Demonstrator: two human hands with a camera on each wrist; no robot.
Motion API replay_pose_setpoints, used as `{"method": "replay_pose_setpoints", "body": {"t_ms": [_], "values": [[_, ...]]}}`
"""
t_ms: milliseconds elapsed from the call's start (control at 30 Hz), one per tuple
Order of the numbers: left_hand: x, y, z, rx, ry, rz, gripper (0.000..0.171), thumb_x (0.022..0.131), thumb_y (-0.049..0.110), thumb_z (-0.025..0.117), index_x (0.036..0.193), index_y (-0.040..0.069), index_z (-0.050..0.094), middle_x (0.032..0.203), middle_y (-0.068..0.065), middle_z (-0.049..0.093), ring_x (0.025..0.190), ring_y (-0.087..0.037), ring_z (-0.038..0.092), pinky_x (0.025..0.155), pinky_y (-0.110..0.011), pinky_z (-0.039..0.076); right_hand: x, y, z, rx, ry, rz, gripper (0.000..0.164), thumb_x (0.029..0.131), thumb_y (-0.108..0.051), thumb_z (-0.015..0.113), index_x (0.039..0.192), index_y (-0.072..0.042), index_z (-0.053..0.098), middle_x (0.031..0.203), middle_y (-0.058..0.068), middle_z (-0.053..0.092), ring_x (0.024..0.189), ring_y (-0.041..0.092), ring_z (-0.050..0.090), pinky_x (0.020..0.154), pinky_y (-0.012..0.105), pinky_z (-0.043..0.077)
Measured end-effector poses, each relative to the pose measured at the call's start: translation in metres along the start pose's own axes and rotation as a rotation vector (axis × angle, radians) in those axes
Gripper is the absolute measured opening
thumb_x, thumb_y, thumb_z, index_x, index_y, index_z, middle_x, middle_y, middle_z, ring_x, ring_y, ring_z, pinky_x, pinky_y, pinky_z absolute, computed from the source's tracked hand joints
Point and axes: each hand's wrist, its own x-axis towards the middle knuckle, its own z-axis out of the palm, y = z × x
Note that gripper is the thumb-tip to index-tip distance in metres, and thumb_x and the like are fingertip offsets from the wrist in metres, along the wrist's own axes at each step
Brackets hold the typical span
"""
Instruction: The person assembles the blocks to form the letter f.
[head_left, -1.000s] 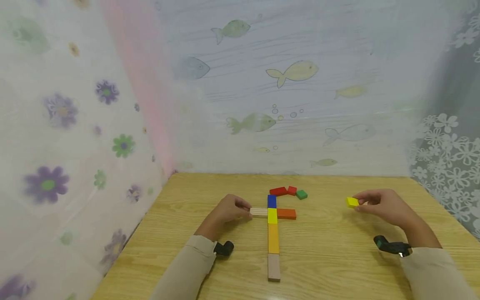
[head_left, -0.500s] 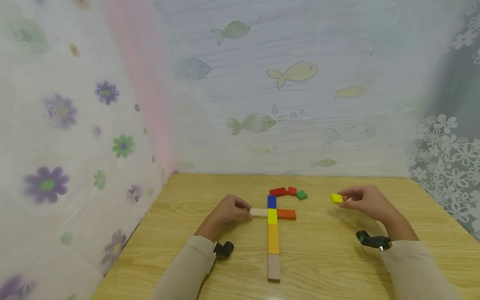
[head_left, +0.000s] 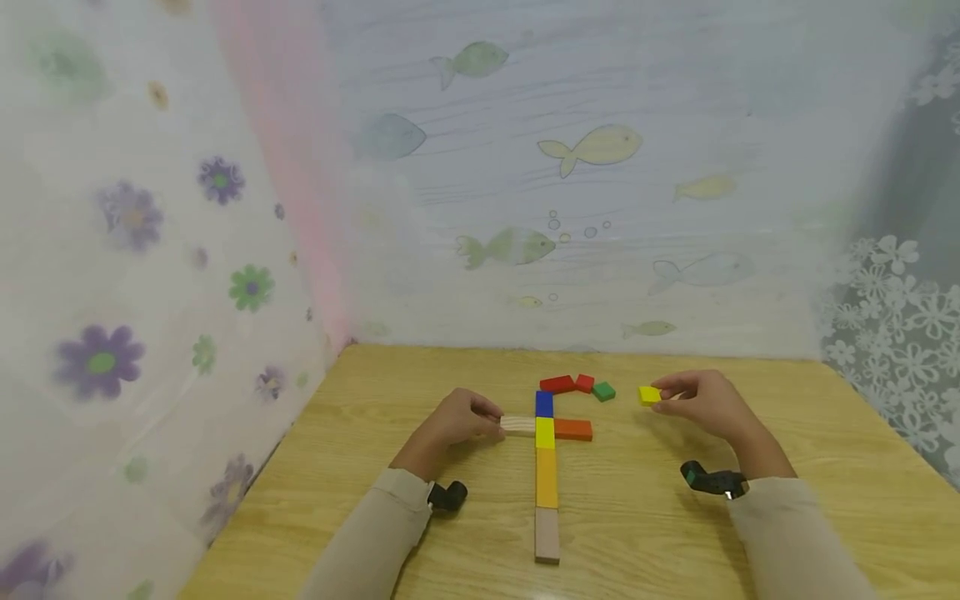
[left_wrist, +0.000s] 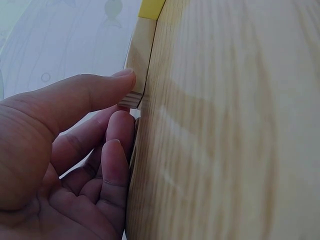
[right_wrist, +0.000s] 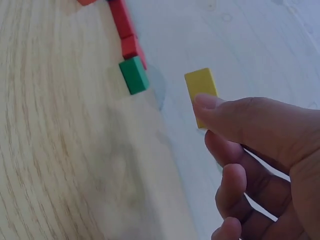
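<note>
My right hand (head_left: 701,404) pinches a small yellow block (right_wrist: 201,82) between thumb and fingers, above the table and right of a green block (head_left: 603,392). With thumb and fingertips, my left hand (head_left: 459,417) holds the outer end of a plain wood block (head_left: 517,426) lying on the table. That block meets the left side of another yellow block (head_left: 545,433); an orange-red block (head_left: 573,430) meets its right side. A blue block (head_left: 544,404) lies beyond it, and an orange block (head_left: 547,477) and a greyish-brown block (head_left: 547,535) continue the line toward me.
Past the blue block, a long red block (head_left: 557,384), a small red block (head_left: 584,382) and the green block curve to the right. The wooden table (head_left: 637,517) ends at a wall covering (head_left: 420,300) printed with fish. Flowered sheeting (head_left: 135,292) hangs at the left.
My right hand has moved left with the yellow block, closer to the green block. The left hand and the blocks on the table stay in place.
</note>
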Motion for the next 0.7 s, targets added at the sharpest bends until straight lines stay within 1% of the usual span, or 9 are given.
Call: {"method": "replay_pose_setpoints", "body": {"t_ms": [167,333,433,567,700], "values": [[-0.001,0.002,-0.001,0.005,-0.003,-0.003,0.029,0.084,0.024,0.088,0.11,0.013,0.08,0.106,0.0,0.074,0.098,-0.018,0.065,0.091,-0.038,0.056,0.005,-0.004,0.006,-0.017,0.006,0.005,0.047,0.09,-0.034,0.082,0.127,-0.006,0.073,0.106,0.006,0.074,0.096,0.023,0.069,0.079,0.034,0.055],[0.0,0.003,0.0,0.009,-0.003,-0.012,0.03,0.083,0.025,0.088,0.11,0.014,0.08,0.106,0.0,0.074,0.098,-0.018,0.065,0.091,-0.038,0.056,0.01,-0.006,0.013,-0.006,0.01,0.015,0.046,0.09,-0.034,0.082,0.127,-0.008,0.074,0.107,0.007,0.074,0.098,0.024,0.07,0.081,0.036,0.056],[0.001,0.003,0.0,0.015,0.002,-0.01,0.03,0.083,0.024,0.088,0.11,0.014,0.08,0.107,0.0,0.074,0.098,-0.018,0.064,0.091,-0.039,0.055,0.013,-0.006,0.018,0.025,0.012,0.035,0.045,0.09,-0.033,0.082,0.126,-0.007,0.074,0.108,0.009,0.074,0.099,0.025,0.07,0.083,0.037,0.056],[0.001,0.003,0.0,0.018,0.004,-0.017,0.03,0.083,0.023,0.088,0.11,0.014,0.08,0.107,0.0,0.074,0.098,-0.019,0.064,0.092,-0.04,0.055,0.017,-0.007,0.027,0.062,0.018,0.083,0.043,0.09,-0.031,0.082,0.126,-0.008,0.075,0.108,0.009,0.074,0.101,0.026,0.068,0.084,0.037,0.055],[0.001,0.002,0.0,0.016,0.005,-0.022,0.03,0.083,0.022,0.088,0.11,0.013,0.08,0.106,-0.001,0.074,0.098,-0.019,0.064,0.092,-0.04,0.055,0.019,-0.006,0.037,0.101,0.045,0.119,0.041,0.092,-0.03,0.08,0.126,-0.009,0.075,0.109,0.008,0.074,0.104,0.026,0.066,0.085,0.035,0.054]]}}
